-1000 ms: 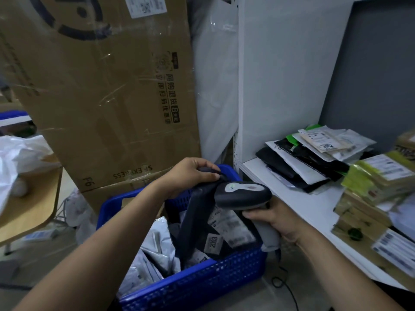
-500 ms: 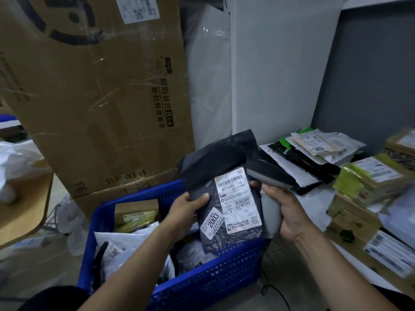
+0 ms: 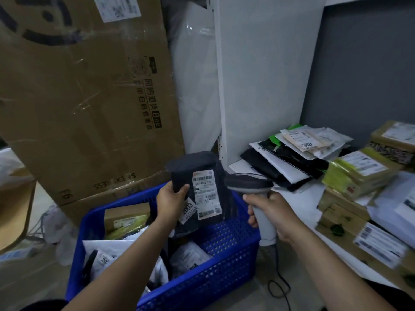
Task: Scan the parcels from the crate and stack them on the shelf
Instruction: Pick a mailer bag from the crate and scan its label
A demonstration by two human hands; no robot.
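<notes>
While parcels (image 3: 292, 158) are already lying on the shelf (image 3: 298, 198) and more are waiting in the blue crate (image 3: 224, 254), the left hand (image 3: 171, 199) is gripping a black parcel (image 3: 202, 187) above the crate and the right hand (image 3: 267, 209) is clasping the scanner (image 3: 249, 182) beside its label

Dim, flat, slightly cool indoor light, source out of view; brightest surface is the white shelf panel (image 3: 265, 75), shadows soft, with dark pockets inside the blue crate (image 3: 224, 254). Faint streaky glare on the plastic film over the cardboard box (image 3: 85, 104). Wide-angle bowing tilts verticals toward the frame edges; boxes (image 3: 379, 245) at the right edge are smeared with blur, and the label (image 3: 205, 194) on the black parcel (image 3: 186, 167) is soft, only partly legible.
</notes>
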